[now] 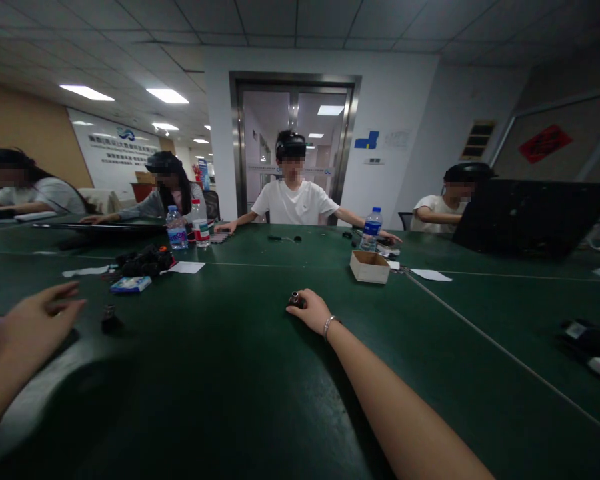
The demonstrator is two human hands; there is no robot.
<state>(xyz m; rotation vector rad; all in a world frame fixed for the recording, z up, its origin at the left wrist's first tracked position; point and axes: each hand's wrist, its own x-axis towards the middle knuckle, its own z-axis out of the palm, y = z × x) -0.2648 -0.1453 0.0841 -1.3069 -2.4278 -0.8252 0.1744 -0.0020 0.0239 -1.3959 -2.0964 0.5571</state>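
Here, seen from the wearer's head, a green table (220,373) spreads out around a small open box (370,268), which serves as the landmark. Left of the box and nearer the wearer, the right hand (313,310) has thumb and fingers closed around a small dark piece (295,299) with a shiny, ring-like top facing up; whether its base rests on the table is hard to tell. Much farther left of the box, and also nearer the wearer, the left hand (37,327) is slightly blurred, its fingers loosely curled with a gap below the forefinger and nothing visible between them. Just beside those fingertips, far to the box's left, stands a second dark piece (110,320), apart from the hand. A bottle (373,225) stands right behind the box, and a dark pile (143,261) lies well to its left. As a judgement, the right-hand hold is best kept low on the piece's sides, firm but light, so the shiny top stays uncovered and level; the left hand would do well to come at the second piece from the side, thumb and forefinger spread, to avoid tipping it.
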